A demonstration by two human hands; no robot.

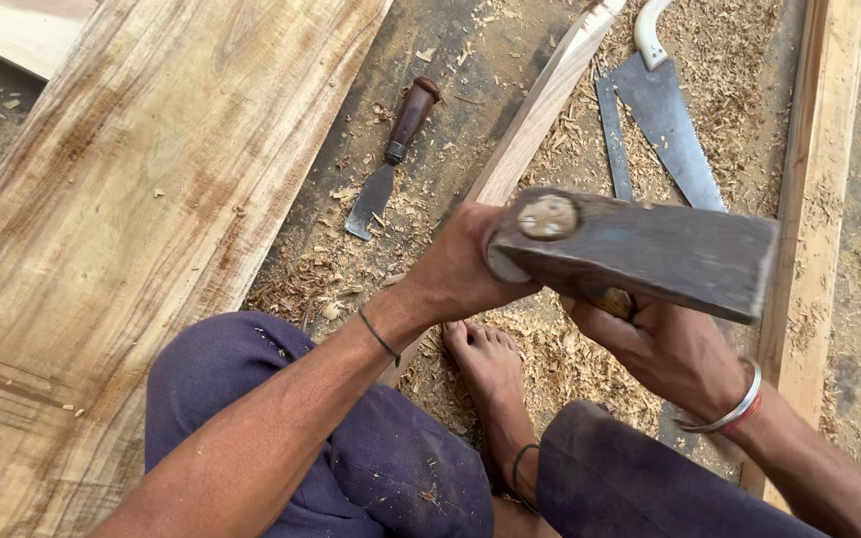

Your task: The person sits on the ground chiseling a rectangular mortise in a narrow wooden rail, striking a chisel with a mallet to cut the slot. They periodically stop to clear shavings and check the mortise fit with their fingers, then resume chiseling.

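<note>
My right hand (675,349) grips the handle of a heavy dark wooden mallet (640,249), its block head held level above the ground. My left hand (460,269) is closed around something under the mallet head, on a narrow pale wood strip (540,110) that runs diagonally up to the right. What the left hand holds is hidden by the mallet. My bare foot (490,369) rests on the sawdust between my knees.
A wide rough plank (132,219) fills the left side. A chisel with a dark red handle (391,159) lies on the shavings. A handsaw (665,110) and a flat metal blade (613,139) lie at the upper right, beside a long wooden batten (814,179).
</note>
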